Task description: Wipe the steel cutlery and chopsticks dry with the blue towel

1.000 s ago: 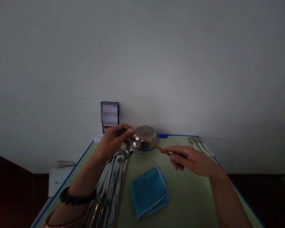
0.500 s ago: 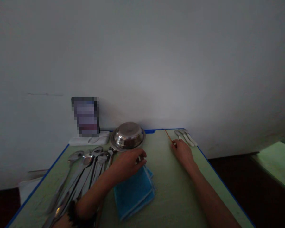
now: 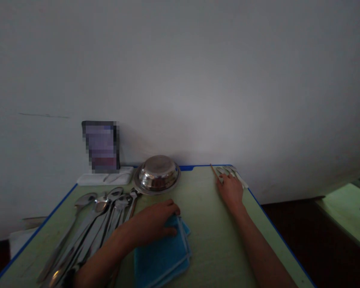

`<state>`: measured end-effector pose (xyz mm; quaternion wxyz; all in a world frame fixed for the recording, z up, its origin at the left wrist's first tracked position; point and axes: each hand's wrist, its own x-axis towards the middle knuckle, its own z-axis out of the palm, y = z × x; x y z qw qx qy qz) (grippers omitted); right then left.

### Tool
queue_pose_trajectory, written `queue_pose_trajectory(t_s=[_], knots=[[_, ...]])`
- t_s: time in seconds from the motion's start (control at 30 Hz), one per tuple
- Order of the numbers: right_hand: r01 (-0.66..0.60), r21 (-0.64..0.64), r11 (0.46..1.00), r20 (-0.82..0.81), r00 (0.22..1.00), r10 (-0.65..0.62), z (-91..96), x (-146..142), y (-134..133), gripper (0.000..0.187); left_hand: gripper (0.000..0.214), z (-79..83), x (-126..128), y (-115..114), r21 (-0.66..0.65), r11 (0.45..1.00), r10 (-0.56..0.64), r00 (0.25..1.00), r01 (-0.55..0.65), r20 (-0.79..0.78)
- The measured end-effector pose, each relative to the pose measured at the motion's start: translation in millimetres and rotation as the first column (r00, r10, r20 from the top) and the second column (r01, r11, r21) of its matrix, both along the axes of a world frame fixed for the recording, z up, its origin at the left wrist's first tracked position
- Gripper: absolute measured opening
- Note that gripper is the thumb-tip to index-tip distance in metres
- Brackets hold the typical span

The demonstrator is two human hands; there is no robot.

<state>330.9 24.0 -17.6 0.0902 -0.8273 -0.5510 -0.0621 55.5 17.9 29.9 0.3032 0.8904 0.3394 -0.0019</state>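
My left hand is over the folded blue cloth, thumb apart from the curved fingers and nothing seen in its grasp. At the table's far right, my right hand lies palm down with its fingers stretched forward. A thin wooden stick, like a chopstick, runs beside its fingers, its near end hidden by the hand. Several spoons or forks with pale handles lie there too, mostly covered by that hand. Left of my left arm is a pile of metal spoons and other utensils.
An upside-down metal bowl sits at the table's back edge. Left of it, a blurred-out device stands on a white tray. A wall rises behind the green table, which has a blue rim. Another green surface is at right.
My left hand has come down onto the blue cloth. My right hand and the stick have moved right, closer to the pale-handled utensils, and the fingers have spread. The view has shifted slightly.
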Motion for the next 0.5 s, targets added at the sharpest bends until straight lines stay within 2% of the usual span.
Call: queue_pose_trajectory(t_s=[0.2,0.5], knots=[[-0.014,0.033,0.999,0.024,1.000,0.014,-5.7,16.2,-1.3,0.035,0.035,-5.7,-2.3,2.6,0.022,1.000,-0.001,1.000,0.001,-0.018],[-0.098,0.087,0.991,0.021,0.995,0.096,-18.9,18.7,1.5,0.032,0.034,-10.6,-2.6,4.3,0.046,0.999,0.002,0.999,0.000,-0.039]])
